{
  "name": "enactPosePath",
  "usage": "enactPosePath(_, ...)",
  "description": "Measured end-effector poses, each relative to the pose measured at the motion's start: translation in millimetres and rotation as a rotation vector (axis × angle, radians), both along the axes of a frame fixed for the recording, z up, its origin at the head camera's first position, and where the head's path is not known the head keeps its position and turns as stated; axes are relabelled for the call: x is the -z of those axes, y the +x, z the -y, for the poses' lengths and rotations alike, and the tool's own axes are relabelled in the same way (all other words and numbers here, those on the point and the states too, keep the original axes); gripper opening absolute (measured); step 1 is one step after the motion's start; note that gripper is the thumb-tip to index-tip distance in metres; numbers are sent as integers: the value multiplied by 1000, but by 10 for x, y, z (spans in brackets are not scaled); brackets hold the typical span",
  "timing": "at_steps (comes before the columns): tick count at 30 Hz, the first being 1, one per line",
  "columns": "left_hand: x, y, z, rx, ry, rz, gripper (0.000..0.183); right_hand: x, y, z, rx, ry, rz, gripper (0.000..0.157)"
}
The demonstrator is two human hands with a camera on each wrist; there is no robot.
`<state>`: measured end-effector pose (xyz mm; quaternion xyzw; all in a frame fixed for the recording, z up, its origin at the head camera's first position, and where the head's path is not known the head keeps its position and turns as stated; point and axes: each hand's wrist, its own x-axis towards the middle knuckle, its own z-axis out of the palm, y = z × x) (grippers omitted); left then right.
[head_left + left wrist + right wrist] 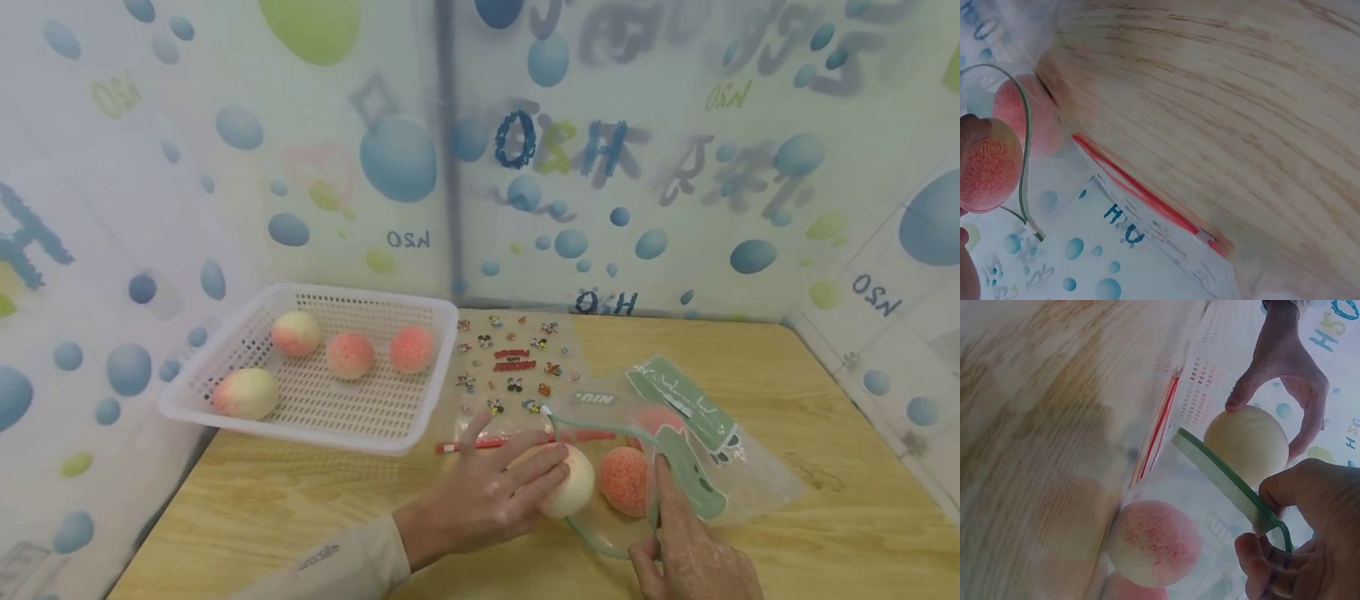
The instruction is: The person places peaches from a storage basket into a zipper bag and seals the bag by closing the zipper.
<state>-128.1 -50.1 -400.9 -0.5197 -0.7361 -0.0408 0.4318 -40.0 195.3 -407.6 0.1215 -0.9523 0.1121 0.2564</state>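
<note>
My left hand point(487, 492) grips a pale cream and pink peach point(576, 483), its fingers over the top and thumb on the near side in the right wrist view. That peach is at the spread mouth of a clear zip bag point(686, 404) with green print. My right hand point(1322, 519) pinches the bag's green zip edge point(1225, 472) between thumb and fingers, holding the mouth apart. Inside the bag, a pink peach point(624, 481) lies near the opening, and another peach point(660, 419) shows behind it through the film.
At the left, a white perforated basket point(337, 433) holds several peaches. A second clear bag point(513, 367) with cartoon print and a red zip slider point(487, 442) lies flat behind my left hand. Patterned walls enclose the wooden table point(795, 400) at the back and sides.
</note>
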Motion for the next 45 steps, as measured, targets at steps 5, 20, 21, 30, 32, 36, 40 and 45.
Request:
enactPosePath(5,32,28,-78,-15,-34,45,54,9,10,10,17,5,4,87)
enactPosePath(20,172,3,-275,5,-98,162,45,14,-20,27,-20,3,9,81)
enactPosePath(21,170,7,-289,9,-102,165,44,13,-18,30,-20,2,12,82)
enactPosePath(30,-52,116,-429,50,-96,128,33,28,-38,61,-55,-1,-40,76)
enactPosePath(32,-31,118,-457,44,-107,128,35,26,-37,65,-52,-6,-37,78)
enactPosePath(36,111,85,-513,28,-124,166,38,15,-22,75,-52,-14,2,89)
enactPosePath(40,207,75,-557,1,-157,231,36,11,-7,86,-49,-9,13,91)
enactPosePath(45,139,105,-590,-55,-178,139,30,16,8,115,-17,1,31,91)
